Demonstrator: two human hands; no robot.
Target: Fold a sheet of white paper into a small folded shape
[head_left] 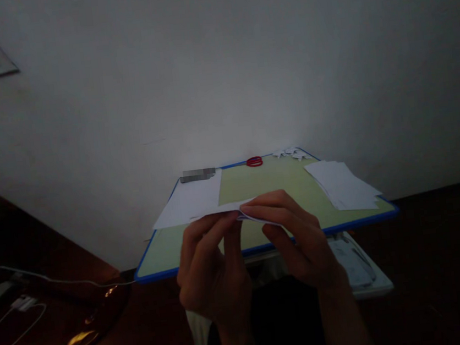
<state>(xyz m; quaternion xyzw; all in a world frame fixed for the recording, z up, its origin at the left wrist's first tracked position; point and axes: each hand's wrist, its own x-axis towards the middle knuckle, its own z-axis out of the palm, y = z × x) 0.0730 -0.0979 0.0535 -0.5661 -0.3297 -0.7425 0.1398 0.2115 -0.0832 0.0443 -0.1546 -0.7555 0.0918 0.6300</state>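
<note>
Both hands hold one folded white paper (221, 209) above the near edge of a small table (257, 189) with a yellow-green top and blue rim. My left hand (211, 263) pinches the paper from below with fingers closed. My right hand (295, 231) grips the paper's right part, fingers pressed together over it. The room is dim.
A white sheet (193, 199) lies on the table's left, a stack of white papers (345, 184) on its right. Red scissors handles (254, 161) and small paper cut-outs (291, 153) sit at the far edge by the white wall. Cables (24, 304) run at left.
</note>
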